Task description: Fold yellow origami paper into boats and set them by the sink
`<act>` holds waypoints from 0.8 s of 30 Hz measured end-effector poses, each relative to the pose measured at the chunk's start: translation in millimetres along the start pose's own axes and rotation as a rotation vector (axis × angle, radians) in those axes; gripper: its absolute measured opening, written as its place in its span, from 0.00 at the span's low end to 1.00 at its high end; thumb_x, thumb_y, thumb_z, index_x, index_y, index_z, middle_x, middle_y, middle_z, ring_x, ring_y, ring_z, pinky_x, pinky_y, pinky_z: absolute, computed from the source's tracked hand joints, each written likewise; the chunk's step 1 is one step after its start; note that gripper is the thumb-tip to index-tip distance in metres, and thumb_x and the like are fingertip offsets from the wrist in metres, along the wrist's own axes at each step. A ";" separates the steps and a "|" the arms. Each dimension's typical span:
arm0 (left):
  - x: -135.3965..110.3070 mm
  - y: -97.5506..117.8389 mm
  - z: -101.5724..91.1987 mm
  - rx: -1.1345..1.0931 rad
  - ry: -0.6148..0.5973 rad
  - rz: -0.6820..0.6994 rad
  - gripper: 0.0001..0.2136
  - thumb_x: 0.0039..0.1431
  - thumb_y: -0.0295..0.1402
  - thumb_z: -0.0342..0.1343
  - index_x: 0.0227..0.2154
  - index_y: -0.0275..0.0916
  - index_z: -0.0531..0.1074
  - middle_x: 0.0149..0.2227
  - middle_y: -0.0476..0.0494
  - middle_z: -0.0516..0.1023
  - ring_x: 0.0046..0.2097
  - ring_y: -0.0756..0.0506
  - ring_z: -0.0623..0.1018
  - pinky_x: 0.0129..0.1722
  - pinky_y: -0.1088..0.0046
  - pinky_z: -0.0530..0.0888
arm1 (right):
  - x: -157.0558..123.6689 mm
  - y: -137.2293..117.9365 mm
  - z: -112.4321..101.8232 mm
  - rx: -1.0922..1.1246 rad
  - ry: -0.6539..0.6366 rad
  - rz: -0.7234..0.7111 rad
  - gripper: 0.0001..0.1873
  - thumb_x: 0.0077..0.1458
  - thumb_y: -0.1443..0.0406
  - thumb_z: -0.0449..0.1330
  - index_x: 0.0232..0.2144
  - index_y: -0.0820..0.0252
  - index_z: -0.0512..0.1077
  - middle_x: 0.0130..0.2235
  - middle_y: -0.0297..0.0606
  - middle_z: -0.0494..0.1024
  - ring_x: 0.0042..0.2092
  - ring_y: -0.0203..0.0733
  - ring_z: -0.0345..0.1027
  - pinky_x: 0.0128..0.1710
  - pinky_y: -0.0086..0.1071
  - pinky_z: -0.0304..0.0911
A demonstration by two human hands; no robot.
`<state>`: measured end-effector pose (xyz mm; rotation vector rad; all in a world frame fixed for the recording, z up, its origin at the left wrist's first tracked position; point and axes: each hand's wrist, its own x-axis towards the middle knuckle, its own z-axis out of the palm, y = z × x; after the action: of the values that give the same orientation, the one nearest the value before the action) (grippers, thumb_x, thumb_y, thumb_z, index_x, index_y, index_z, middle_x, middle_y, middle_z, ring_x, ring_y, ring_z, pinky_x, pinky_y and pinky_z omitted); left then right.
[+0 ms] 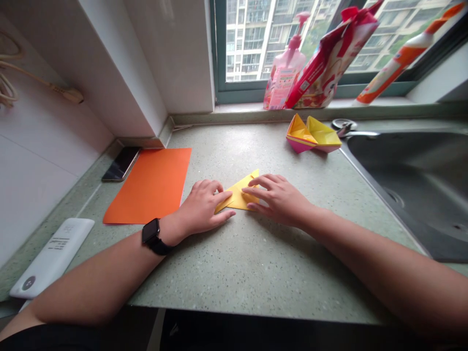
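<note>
A piece of folded yellow paper (238, 196) lies flat on the counter between my hands, its upper right tip pointing away from me. My left hand (204, 205) rests at its left end, the index finger on the paper and the thumb stretched out along the counter below. From the right, my right hand (278, 200) touches the paper with its fingers spread over its right part. Neither hand is closed around the paper. Part of the paper's right side is hidden beneath my right fingers.
An orange sheet (149, 187) and a phone (122, 164) lie at left, near a white device (53, 257). Folded paper boats (323, 135) sit by the sink (409, 180). A pink pump bottle (284, 73), a red bag (329, 63) and an orange-white bottle (397, 70) line the sill.
</note>
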<state>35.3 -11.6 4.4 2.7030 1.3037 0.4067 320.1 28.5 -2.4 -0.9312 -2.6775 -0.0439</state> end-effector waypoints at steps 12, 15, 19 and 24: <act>-0.9 -1.3 0.9 -0.075 0.061 0.076 0.16 0.70 0.40 0.63 0.56 0.40 0.74 0.56 0.37 0.82 0.59 0.35 0.79 0.72 0.42 0.63 | -0.8 15.4 4.6 -0.042 -0.063 0.109 0.23 0.69 0.49 0.64 0.58 0.54 0.80 0.59 0.51 0.81 0.58 0.61 0.73 0.57 0.53 0.66; -0.8 -2.2 -0.3 -0.056 0.083 0.102 0.14 0.72 0.35 0.59 0.56 0.38 0.75 0.53 0.36 0.83 0.55 0.36 0.81 0.64 0.47 0.73 | -0.5 15.0 5.2 -0.028 -0.057 0.117 0.21 0.70 0.51 0.64 0.57 0.54 0.80 0.58 0.50 0.81 0.58 0.60 0.74 0.57 0.53 0.67; -0.9 -4.6 -1.7 -0.042 0.100 0.129 0.16 0.66 0.26 0.57 0.55 0.39 0.76 0.53 0.38 0.84 0.54 0.36 0.81 0.56 0.54 0.77 | 0.1 17.2 6.0 -0.003 -0.047 0.118 0.20 0.70 0.52 0.64 0.56 0.56 0.80 0.58 0.52 0.81 0.57 0.61 0.75 0.58 0.54 0.68; -0.4 -9.3 -1.9 0.000 0.139 0.147 0.11 0.71 0.27 0.57 0.53 0.39 0.77 0.52 0.39 0.85 0.52 0.38 0.81 0.53 0.56 0.78 | -0.8 23.2 8.1 0.029 -0.025 0.105 0.19 0.70 0.53 0.64 0.56 0.55 0.80 0.58 0.51 0.81 0.59 0.59 0.74 0.60 0.55 0.69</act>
<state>27.6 -6.1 4.1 2.8255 1.1377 0.6194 332.6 47.3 -12.0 -1.0684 -2.6402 0.0297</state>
